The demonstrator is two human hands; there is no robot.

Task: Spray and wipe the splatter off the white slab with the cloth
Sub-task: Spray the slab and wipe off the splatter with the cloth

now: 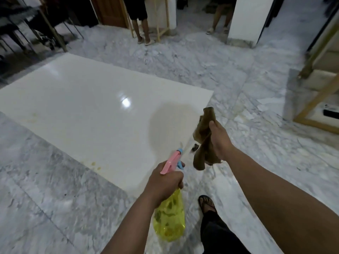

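My left hand (164,177) grips spray bottle (169,213), nozzle aimed at white slab (82,99) splatter (95,165) — right hand (219,140) clutches cloth (202,138) ready to wipe.

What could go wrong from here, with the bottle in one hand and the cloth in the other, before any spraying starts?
1. The left hand holds the spray bottle near the white slab's corner; the yellowish spots lie further left, so spray may miss them.
2. The brown cloth dangles from the right hand and already looks soiled; it might smear.
3. A sandalled foot stands beside the glossy slab; wet overspray could make footing slippery.
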